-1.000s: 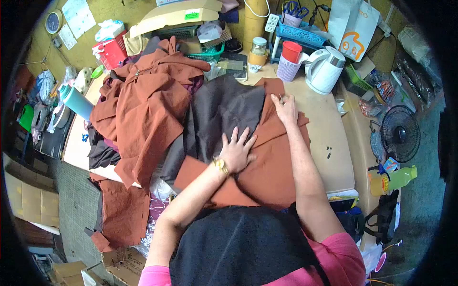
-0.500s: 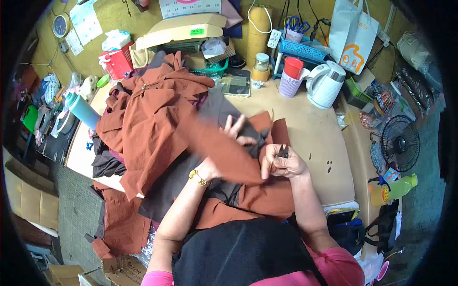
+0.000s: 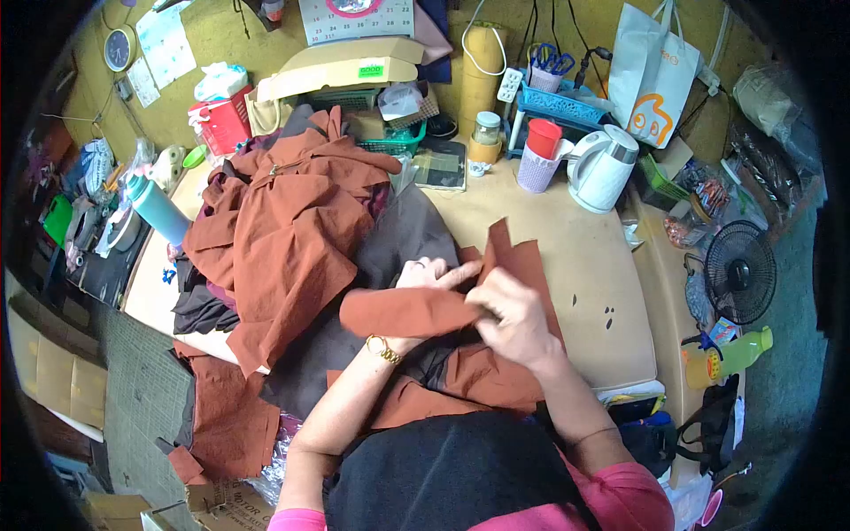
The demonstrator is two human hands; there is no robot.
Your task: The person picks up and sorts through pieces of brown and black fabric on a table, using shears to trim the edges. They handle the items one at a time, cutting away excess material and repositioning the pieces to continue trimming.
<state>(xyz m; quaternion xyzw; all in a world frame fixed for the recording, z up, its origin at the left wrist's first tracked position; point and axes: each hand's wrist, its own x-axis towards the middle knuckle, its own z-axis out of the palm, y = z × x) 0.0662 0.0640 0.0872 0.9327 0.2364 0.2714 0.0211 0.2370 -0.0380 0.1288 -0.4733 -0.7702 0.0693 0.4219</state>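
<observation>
Rust cloth [image 3: 403, 312], flap raised: our right hand [image 3: 515, 319] closed on its end; our left hand [image 3: 434, 273] part-hidden, grip unclear. We should keep edges untwisted.

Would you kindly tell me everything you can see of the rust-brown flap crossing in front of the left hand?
The flap is rust-brown, apparently matte fabric, with a blunt, rounded end at the picture's left. It stretches sideways above dark grey cloth, hiding part of the left hand; contact there is unclear. Its other end reaches the right hand, where blur hides how it is held. Any join to other rust-brown cloth is hidden.
</observation>
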